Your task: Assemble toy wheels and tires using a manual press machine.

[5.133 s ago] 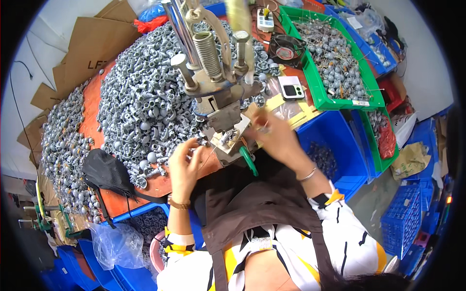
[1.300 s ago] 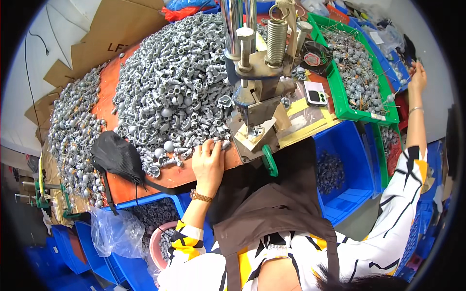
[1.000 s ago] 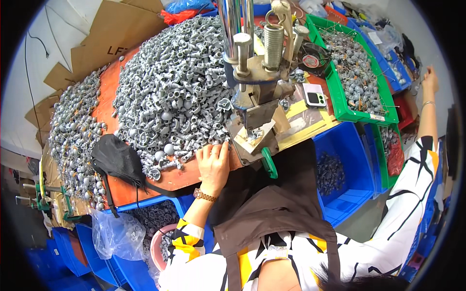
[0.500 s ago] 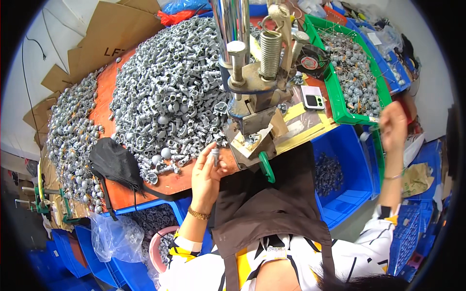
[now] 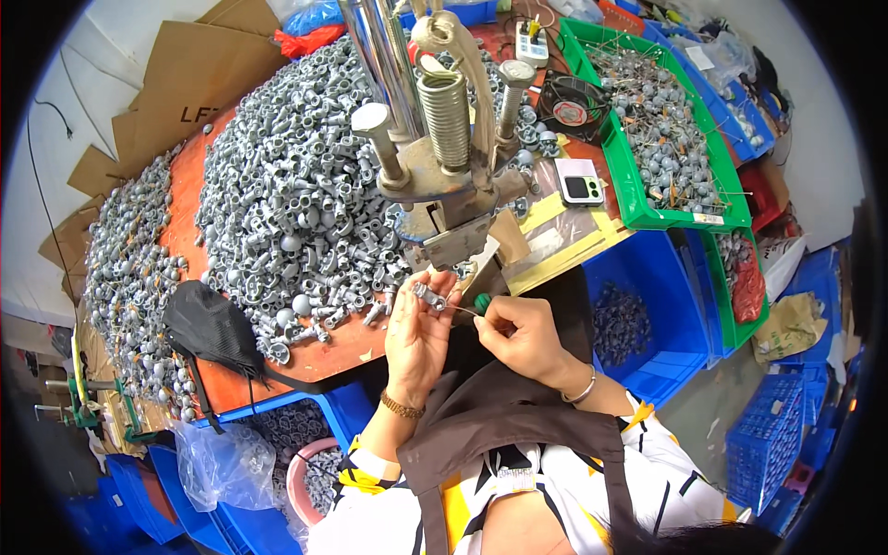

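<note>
My left hand (image 5: pixel 413 342) is turned palm up in front of the press, its fingers curled round a small grey plastic fitting (image 5: pixel 428 296). Close beside it, my right hand (image 5: pixel 529 340) pinches a thin wire (image 5: pixel 465 310) that runs toward the fitting. Whether the wire enters the fitting is too small to tell. Just behind the hands rises the metal hand press (image 5: pixel 444 199) with its coil spring and bolts. Its green handle (image 5: pixel 482 302) shows partly behind my right fingers. A large heap of similar grey fittings (image 5: pixel 296 194) covers the bench left of the press.
A green crate (image 5: pixel 731 220) of grey balls with wires stands at the right. Nearer are a blue bin (image 5: pixel 671 356), a small fan (image 5: pixel 572 106) and a white phone-like device (image 5: pixel 581 185). A black mesh bag (image 5: pixel 215 328) lies on the orange bench (image 5: pixel 185 227) at left.
My right hand has come from beside the green crate to my left hand, with a wire in its fingers. My left hand has tilted the fitting over. The view has shifted slightly.
</note>
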The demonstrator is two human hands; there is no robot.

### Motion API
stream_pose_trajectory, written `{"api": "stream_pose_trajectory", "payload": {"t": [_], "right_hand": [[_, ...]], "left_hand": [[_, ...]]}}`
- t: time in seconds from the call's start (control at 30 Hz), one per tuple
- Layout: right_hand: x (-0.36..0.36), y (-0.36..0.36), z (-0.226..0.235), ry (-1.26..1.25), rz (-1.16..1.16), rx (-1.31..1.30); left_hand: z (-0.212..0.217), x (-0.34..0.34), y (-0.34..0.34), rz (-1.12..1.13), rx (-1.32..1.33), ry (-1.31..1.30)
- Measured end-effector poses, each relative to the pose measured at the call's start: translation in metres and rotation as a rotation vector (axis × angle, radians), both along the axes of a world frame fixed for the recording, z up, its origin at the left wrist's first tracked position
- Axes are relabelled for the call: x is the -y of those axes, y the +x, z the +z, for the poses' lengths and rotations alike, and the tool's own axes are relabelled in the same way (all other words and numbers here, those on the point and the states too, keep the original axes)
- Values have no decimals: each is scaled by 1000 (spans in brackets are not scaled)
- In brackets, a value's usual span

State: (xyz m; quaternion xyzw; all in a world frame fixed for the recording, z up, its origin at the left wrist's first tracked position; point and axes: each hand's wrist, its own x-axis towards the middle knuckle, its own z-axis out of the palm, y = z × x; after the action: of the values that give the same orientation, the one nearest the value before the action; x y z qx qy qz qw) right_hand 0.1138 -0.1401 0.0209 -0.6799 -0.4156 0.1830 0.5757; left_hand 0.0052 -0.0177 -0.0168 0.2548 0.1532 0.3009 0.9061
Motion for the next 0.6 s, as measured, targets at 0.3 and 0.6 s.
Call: {"api": "stream_pose_trajectory", "payload": {"t": [0.3, 0.6], "right_hand": [[-9, -9, -6, 40, -74, 149], [-2, -3, -13, 3, 142, -107]], "left_hand": [[-3, 8, 5, 39, 53, 233], [-2, 21, -10, -86, 170, 129]]}}
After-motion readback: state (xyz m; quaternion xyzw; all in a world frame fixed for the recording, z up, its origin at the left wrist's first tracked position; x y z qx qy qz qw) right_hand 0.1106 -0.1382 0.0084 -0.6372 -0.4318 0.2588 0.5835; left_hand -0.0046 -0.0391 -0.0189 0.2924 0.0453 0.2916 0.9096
